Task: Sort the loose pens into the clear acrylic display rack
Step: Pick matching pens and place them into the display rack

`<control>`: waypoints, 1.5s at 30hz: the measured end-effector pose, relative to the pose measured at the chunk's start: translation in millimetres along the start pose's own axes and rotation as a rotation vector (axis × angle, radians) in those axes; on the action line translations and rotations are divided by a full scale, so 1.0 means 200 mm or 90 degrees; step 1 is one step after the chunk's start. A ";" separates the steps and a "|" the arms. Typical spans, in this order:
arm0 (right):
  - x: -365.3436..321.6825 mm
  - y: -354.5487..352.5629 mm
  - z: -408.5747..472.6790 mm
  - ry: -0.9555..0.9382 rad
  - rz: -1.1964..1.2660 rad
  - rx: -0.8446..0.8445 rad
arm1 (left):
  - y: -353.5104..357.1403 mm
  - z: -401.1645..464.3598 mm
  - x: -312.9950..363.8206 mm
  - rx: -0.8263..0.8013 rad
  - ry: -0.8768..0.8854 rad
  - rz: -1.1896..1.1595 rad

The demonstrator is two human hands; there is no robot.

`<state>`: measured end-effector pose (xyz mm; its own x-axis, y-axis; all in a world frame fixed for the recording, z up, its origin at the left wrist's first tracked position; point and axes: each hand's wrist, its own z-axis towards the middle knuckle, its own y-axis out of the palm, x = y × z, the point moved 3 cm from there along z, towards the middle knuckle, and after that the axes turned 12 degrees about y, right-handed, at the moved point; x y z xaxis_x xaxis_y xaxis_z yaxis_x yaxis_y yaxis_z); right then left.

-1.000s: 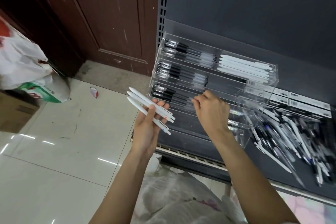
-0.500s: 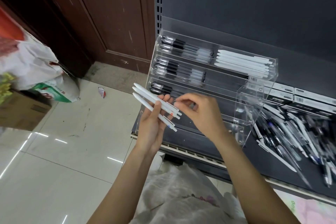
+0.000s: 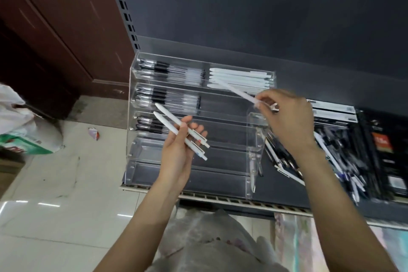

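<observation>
The right hand (image 3: 284, 117) pinches one white pen (image 3: 234, 90) by its end, tip angled into the rack's (image 3: 249, 130) top right compartment. The left hand (image 3: 178, 150) grips two white pens (image 3: 176, 127) before the rack.

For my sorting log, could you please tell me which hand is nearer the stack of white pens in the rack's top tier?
Right hand, just below-right of the stack of white pens; left hand is lower-left.
</observation>
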<state>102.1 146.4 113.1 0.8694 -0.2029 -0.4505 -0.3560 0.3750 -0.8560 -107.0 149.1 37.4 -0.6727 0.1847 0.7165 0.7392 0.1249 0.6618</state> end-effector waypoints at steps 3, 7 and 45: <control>-0.01 0.00 0.07 -0.072 -0.084 -0.032 | 0.03 0.01 -0.01 0.003 0.008 0.007; -0.01 0.03 0.13 -0.093 -0.057 0.024 | 0.05 0.02 -0.01 0.002 0.008 0.001; 0.10 -0.07 0.21 0.090 0.110 0.010 | 0.19 0.03 -0.04 -0.067 0.023 0.239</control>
<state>139.0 174.7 126.6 0.7385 -0.2585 -0.6227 -0.4899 0.4289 -0.7590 -74.0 158.8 56.0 -0.3585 0.1637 0.9191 0.9279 -0.0456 0.3700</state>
